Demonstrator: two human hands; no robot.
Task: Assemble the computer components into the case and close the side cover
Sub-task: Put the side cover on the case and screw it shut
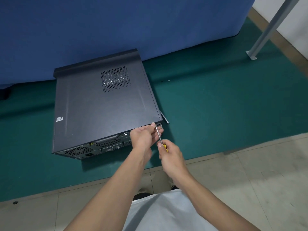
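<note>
A dark computer case lies on its side on the green mat, its side cover on top with a perforated vent. The rear panel with ports and fan grille faces me. My right hand grips the yellow handle of a screwdriver, whose metal shaft points up to the case's near right rear corner. My left hand pinches the shaft near its tip, right at that corner. The tip and any screw there are hidden by my fingers.
The green mat ends at a pale tiled floor toward me. A blue cloth backdrop hangs behind the case. A grey metal strip lies beside the case's right edge. A small screw lies on the mat. A metal post stands far right.
</note>
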